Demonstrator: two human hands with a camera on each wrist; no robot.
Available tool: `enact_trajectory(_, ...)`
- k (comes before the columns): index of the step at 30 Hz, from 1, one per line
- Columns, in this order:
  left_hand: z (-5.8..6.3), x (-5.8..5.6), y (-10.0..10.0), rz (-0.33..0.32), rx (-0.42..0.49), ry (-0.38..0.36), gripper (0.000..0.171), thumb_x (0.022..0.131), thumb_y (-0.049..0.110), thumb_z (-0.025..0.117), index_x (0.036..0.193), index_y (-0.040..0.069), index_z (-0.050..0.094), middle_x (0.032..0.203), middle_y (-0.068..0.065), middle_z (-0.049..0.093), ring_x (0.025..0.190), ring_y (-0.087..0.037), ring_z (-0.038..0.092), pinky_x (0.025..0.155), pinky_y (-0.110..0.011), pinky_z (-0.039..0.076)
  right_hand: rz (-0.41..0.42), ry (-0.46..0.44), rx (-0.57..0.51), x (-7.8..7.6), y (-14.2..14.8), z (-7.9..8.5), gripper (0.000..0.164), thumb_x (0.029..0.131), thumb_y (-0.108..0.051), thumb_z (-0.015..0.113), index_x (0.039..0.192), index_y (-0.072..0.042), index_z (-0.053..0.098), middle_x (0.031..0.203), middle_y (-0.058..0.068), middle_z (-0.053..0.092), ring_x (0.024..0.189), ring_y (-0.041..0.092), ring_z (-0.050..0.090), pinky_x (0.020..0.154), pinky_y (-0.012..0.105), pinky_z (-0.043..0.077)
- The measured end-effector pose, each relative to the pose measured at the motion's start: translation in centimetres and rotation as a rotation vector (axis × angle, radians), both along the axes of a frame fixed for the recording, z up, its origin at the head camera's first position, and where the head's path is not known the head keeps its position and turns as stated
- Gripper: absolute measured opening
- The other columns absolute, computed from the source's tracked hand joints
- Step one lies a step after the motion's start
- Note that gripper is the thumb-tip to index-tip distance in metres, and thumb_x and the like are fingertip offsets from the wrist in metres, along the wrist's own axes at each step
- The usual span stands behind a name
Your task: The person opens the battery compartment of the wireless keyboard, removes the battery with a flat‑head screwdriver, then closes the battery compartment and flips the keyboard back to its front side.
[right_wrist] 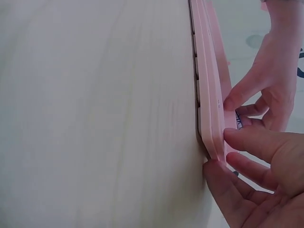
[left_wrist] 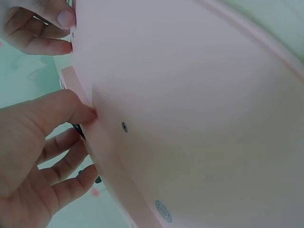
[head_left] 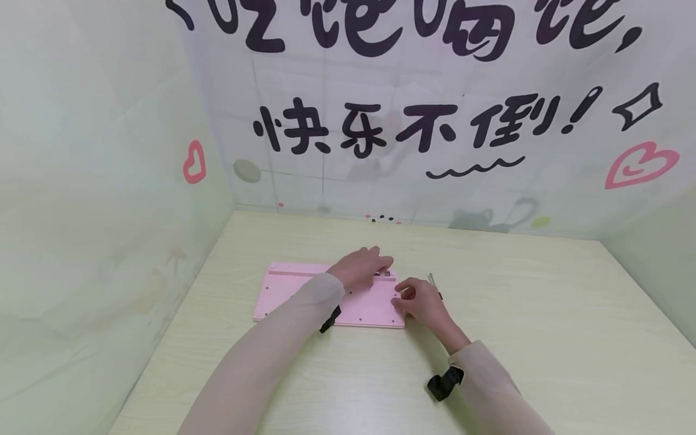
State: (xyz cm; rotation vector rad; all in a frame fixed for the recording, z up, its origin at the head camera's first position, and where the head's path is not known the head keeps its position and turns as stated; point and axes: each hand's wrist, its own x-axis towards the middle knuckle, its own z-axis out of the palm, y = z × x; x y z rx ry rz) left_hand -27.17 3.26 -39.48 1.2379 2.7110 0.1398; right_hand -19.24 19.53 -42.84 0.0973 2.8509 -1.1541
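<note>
A pink keyboard (head_left: 375, 309) lies face down on the table, its screwed back upward; in the right wrist view its keys (right_wrist: 197, 90) face the tabletop. My left hand (head_left: 359, 269) reaches over the raised ridge at the far edge. Its thumb (left_wrist: 71, 111) presses one side of the ridge, with the fingers curled on the other side. Beside it, a small opening (head_left: 387, 273) shows dark and metallic parts, partly hidden by the hand. My right hand (head_left: 425, 302) grips the right edge of the keyboard, thumb on the back and a fingertip underneath.
Behind the right hand lies a thin grey item (head_left: 432, 279), partly hidden. The pale wooden table (head_left: 544, 326) meets a white printed backdrop (head_left: 337, 181) at the back and another sheet on the left. Black cameras are strapped to both wrists.
</note>
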Motion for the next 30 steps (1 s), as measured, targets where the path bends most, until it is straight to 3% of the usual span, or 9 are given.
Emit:
enact_trajectory(9, -0.04, 0.0, -0.3, -0.028, 0.043, 0.005, 0.027, 0.082, -0.005, 0.058, 0.093, 0.018, 0.049, 0.088, 0.001, 0.043, 0.079, -0.018, 0.041, 0.064, -0.026, 0.034, -0.03, 0.004, -0.094, -0.06, 0.21, -0.65, 0.025, 0.077, -0.007, 0.073, 0.1, 0.0, 0.064, 0.078, 0.006, 0.057, 0.063, 0.016, 0.052, 0.053, 0.026, 0.049)
enact_trajectory(16, -0.37, -0.02, -0.34, -0.046, 0.057, 0.03, 0.025, 0.081, -0.005, 0.058, 0.091, 0.017, 0.049, 0.084, 0.002, 0.043, 0.078, -0.016, 0.039, 0.064, -0.025, 0.032, -0.04, 0.021, -0.071, -0.15, 0.26, -0.87, 0.025, 0.076, -0.008, 0.074, 0.099, -0.002, 0.065, 0.076, 0.005, 0.058, 0.065, 0.016, 0.051, 0.054, 0.025, 0.046)
enact_trajectory(30, -0.93, -0.54, -0.75, 0.01, 0.114, -0.069, 0.032, 0.084, 0.002, 0.061, 0.106, 0.022, 0.05, 0.094, 0.002, 0.048, 0.083, -0.015, 0.045, 0.068, -0.025, 0.04, -0.034, 0.018, -0.097, 0.01, 0.2, -0.63, 0.026, 0.077, -0.006, 0.072, 0.101, 0.0, 0.065, 0.077, 0.006, 0.057, 0.065, 0.016, 0.051, 0.053, 0.025, 0.046)
